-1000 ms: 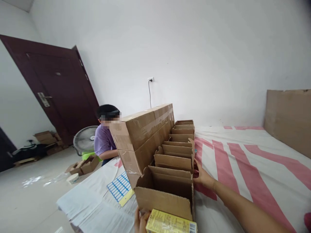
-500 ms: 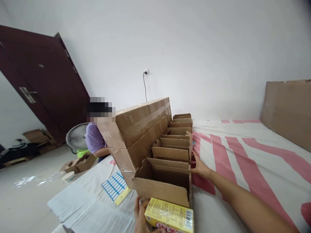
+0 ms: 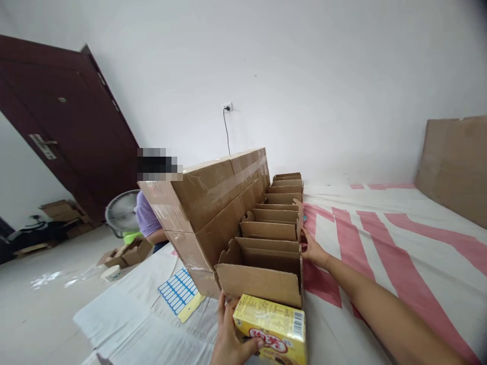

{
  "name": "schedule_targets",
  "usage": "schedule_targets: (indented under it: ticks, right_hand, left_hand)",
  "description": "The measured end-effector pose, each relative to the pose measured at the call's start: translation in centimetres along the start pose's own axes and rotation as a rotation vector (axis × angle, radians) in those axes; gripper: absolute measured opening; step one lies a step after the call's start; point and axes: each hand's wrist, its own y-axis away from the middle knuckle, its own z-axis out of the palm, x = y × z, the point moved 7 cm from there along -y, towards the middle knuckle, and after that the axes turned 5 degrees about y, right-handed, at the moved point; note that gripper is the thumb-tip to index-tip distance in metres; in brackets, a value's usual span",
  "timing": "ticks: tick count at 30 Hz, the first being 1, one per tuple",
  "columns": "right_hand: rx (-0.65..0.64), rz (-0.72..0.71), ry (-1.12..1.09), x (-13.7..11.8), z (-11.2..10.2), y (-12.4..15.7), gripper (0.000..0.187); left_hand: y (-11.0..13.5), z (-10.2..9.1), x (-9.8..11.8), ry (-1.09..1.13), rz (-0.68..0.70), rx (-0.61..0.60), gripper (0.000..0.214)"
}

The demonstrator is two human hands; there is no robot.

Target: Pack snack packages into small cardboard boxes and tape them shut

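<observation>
My left hand (image 3: 236,332) grips a yellow printed box (image 3: 272,324), with the thumb on its front face and the fingers at its left end. The yellow box stands against the front wall of the nearest open cardboard box (image 3: 258,284). That one begins a row of open cardboard boxes (image 3: 269,230) running back toward the wall. My right hand (image 3: 314,249) rests at the right side of the row, its fingers extended along the cardboard; some fingertips are hidden.
Taped cartons (image 3: 213,203) are stacked left of the row. A blue-and-white label sheet (image 3: 181,291) and white paper (image 3: 140,324) lie on the striped sheet (image 3: 361,243). A person in a purple sleeve (image 3: 149,218) sits behind the cartons, near a fan (image 3: 122,214). A cardboard panel (image 3: 452,167) stands right.
My left hand and the yellow box have risen in view, showing more of the box's front. My right hand stays at the row's side. The camera view has shifted slightly.
</observation>
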Motion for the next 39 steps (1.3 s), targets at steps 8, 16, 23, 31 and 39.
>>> schedule_targets:
  ticks: [8, 16, 23, 31, 39]
  right_hand:
    - [0.033, 0.013, -0.018, 0.6, -0.6, -2.0, 0.135]
    - [0.044, 0.051, -0.011, 1.7, -1.6, -3.8, 0.138]
    - [0.046, 0.048, 0.005, 2.4, -2.4, -5.0, 0.135]
    - [0.06, 0.033, 0.034, 2.9, -2.9, -6.0, 0.135]
    - [0.085, 0.005, 0.065, 3.2, -3.1, -6.6, 0.136]
  left_hand:
    - [1.0, 0.8, -2.2, 0.186, -0.007, 0.039, 0.092]
    - [2.2, 1.4, -3.7, 0.251, -0.137, 0.016, 0.111]
    - [2.1, 1.5, -3.7, 0.273, -0.162, 0.008, 0.121]
    - [1.9, 1.2, -3.0, 0.288, -0.18, 0.01, 0.122]
    - [2.0, 1.2, -3.4, 0.253, -0.156, 0.014, 0.121]
